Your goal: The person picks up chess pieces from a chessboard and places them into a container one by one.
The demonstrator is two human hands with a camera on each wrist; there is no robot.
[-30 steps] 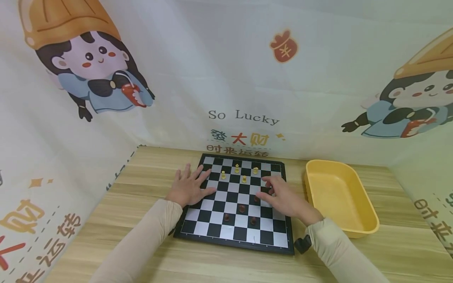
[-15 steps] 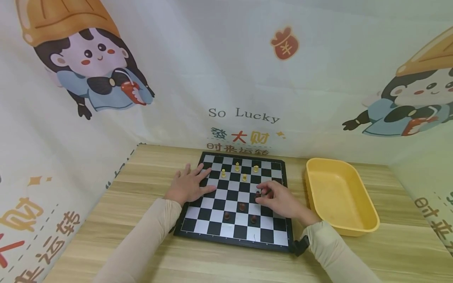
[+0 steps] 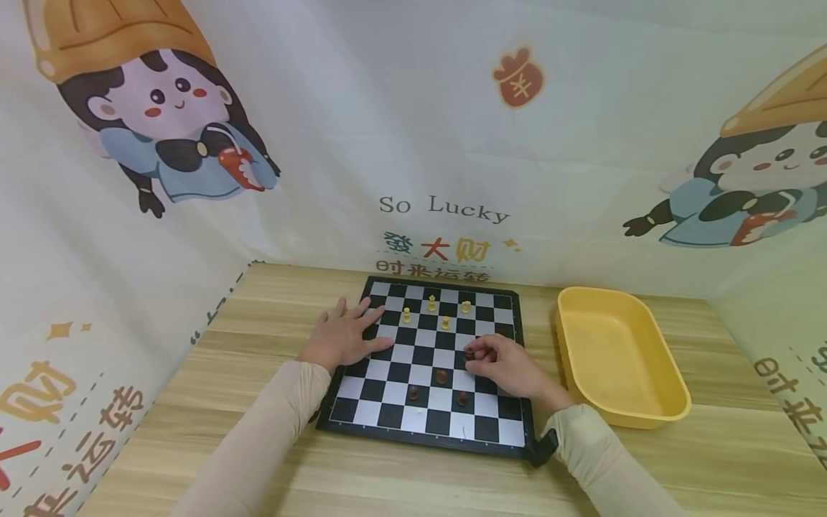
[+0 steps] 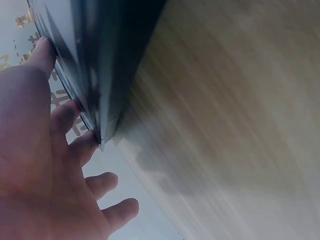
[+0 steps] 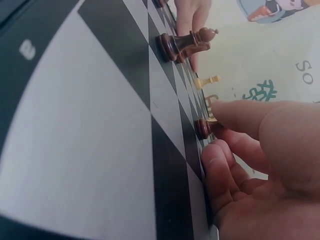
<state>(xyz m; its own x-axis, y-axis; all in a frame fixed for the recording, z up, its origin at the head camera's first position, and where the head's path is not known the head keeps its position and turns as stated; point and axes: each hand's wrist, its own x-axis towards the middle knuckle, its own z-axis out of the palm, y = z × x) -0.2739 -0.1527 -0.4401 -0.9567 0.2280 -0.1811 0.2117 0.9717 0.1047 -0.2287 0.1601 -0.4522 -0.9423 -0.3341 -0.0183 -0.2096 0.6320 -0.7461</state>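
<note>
A black-and-white chessboard (image 3: pixel 421 357) lies on the table. My left hand (image 3: pixel 342 336) rests on its left edge with fingers spread; in the left wrist view its fingertips touch the dark board side (image 4: pixel 102 65). Over the right part of the board, my right hand (image 3: pixel 505 362) pinches a dark brown chess piece (image 5: pixel 202 128) by its upper part, the base showing at the board surface. Its kind is hidden by the fingers. Nearer stand other brown pieces, among them a brown bishop (image 5: pixel 175 46) in the right wrist view. Several yellow pieces, including a yellow pawn (image 3: pixel 446 323), stand on the far side.
A yellow plastic tray (image 3: pixel 677 402) stands on the wooden table (image 3: pixel 730 352) right of the board. A printed white cloth (image 3: pixel 336 143) hangs behind the table. A black wrist device (image 3: pixel 541 449) is near the board's front right corner.
The right hand's fingers have closed from a spread position onto the brown piece. The left hand stays at the board edge, and the other pieces keep their squares.
</note>
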